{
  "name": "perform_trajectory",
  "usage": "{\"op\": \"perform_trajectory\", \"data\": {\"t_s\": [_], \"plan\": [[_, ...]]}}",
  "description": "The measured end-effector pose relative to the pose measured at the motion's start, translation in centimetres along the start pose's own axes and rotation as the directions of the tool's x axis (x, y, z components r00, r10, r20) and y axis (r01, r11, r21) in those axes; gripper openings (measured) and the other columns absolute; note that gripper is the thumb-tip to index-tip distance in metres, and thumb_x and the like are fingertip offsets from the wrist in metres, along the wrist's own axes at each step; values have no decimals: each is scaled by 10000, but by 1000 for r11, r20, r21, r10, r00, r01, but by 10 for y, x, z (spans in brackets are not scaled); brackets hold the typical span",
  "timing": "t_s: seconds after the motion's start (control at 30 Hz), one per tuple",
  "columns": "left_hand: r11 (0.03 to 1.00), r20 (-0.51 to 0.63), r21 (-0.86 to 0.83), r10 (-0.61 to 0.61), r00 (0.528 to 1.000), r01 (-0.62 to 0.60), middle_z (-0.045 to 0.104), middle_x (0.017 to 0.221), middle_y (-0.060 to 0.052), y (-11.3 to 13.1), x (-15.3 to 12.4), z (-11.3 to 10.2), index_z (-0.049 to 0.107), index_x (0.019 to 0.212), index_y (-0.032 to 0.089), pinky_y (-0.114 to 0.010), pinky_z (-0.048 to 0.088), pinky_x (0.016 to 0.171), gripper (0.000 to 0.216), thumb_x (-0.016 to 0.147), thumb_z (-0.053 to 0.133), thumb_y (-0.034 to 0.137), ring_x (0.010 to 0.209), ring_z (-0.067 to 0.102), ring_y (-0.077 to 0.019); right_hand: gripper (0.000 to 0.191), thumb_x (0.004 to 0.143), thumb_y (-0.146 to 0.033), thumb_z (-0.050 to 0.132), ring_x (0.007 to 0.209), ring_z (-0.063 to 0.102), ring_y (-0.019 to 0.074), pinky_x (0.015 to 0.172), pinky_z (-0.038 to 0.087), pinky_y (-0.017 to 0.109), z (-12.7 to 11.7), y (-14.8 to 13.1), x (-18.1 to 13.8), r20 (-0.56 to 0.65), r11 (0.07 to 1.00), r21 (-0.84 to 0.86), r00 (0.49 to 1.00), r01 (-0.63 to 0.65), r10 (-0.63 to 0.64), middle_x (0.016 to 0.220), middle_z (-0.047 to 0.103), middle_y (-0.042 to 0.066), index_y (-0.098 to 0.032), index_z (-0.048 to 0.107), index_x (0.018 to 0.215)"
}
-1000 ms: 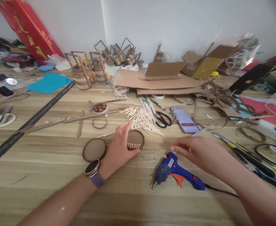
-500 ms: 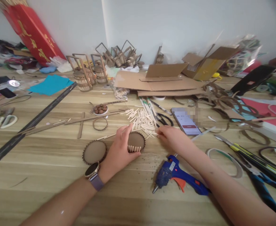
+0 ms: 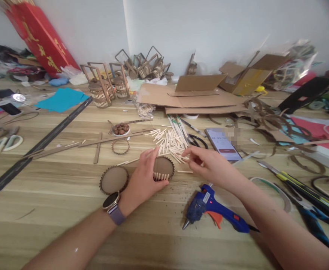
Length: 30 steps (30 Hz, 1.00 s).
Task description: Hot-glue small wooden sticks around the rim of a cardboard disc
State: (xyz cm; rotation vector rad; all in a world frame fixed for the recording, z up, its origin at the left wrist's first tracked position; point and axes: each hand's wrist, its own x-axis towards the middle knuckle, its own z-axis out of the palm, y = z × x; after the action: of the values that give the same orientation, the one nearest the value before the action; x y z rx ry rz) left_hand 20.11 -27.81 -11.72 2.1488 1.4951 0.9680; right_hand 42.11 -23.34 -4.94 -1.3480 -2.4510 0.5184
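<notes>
Left grip (image 3: 143, 174) curled round the left side of a scallop-rimmed disc (image 3: 164, 165), thumb at the near edge, seemingly steadying it. Right grip (image 3: 208, 165) beside the stick pile (image 3: 170, 142), fingers bent; cannot tell whether it pinches anything. Step, as judged: picking out a short stick. Next move calls for a clean pinch on just one.

Counts: one second disc (image 3: 114, 180), left of the left grip; about six upright sticks (image 3: 161, 176) along the held rim (thumb may hide more); one lone stick (image 3: 185, 171) by the right fingertips; one glue gun (image 3: 209, 206), nearside of the right grip; pile too jumbled to count.
</notes>
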Motion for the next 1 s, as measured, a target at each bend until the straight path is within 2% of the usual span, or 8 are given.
{"op": "perform_trajectory", "data": {"t_s": [0.13, 0.27, 0.37, 0.5, 0.7, 0.87, 1.0], "plan": [[1000, 0, 12, 18, 1000, -18, 342, 1417, -114, -1, 1, 0, 102, 1475, 324, -546, 302, 1131, 1075, 674, 806, 192, 1356, 340, -318, 197, 833, -218, 463, 657, 581, 143, 591, 415, 237, -1, -7, -1, 2, 990, 133, 999, 36, -36, 789, 674, 18, -204, 659, 834], [1000, -1, 7, 20, 1000, -20, 348, 1426, -125, -1, 1, 1, 129, 1477, 289, -527, 297, 1137, 1061, 667, 805, 178, 1367, 323, -315, 227, 862, -325, 506, 563, 515, 129, 536, 383, 231, 0, -10, 0, 156, 957, 288, 988, -31, -15, 633, 589, -33, -202, 691, 907], [1000, -4, -15, 19, 1000, -19, 340, 1441, -124, -2, 1, 1, 139, 1480, 289, -529, 298, 1135, 1050, 672, 801, 194, 1374, 317, -322, 221, 864, -287, 519, 661, 571, 141, 617, 428, 244, 3, -12, 1, 152, 941, 336, 985, 28, -84, 727, 629, -6, -194, 710, 926], [1000, 5, -17, 26, 1000, -26, 326, 1451, -129, -3, 0, 1, 121, 1485, 290, -534, 301, 1132, 1051, 684, 799, 216, 1377, 311, -327, 211, 874, -190, 514, 824, 638, 166, 758, 468, 266, 10, -18, 1, 144, 949, 306, 981, 79, -128, 871, 703, 39, -193, 722, 912], [999, 11, -40, 34, 999, -34, 312, 1459, -134, -4, 0, 1, 108, 1491, 301, -559, 305, 1119, 1032, 710, 780, 252, 1377, 308, -343, 212, 871, -135, 536, 832, 676, 182, 717, 476, 249, 19, -24, 0, 141, 975, 210, 985, 67, -98, 906, 745, 55, -176, 726, 956], [998, 14, -46, 41, 999, -40, 308, 1461, -142, -5, 1, 1, 115, 1491, 293, -567, 296, 1120, 1007, 729, 774, 320, 1380, 299, -349, 235, 872, -133, 542, 862, 677, 193, 748, 477, 259, 27, -23, 1, 172, 982, 156, 976, 109, -136, 928, 756, 53, -189, 741, 984], [999, 17, -33, 39, 999, -38, 296, 1460, -141, -4, 1, 0, 109, 1487, 295, -558, 288, 1130, 1021, 722, 785, 309, 1385, 292, -339, 240, 879, -139, 544, 851, 676, 195, 735, 473, 261, 30, -24, 3, 178, 985, 111, 973, 131, -149, 924, 756, 55, -197, 743, 1001]]}}
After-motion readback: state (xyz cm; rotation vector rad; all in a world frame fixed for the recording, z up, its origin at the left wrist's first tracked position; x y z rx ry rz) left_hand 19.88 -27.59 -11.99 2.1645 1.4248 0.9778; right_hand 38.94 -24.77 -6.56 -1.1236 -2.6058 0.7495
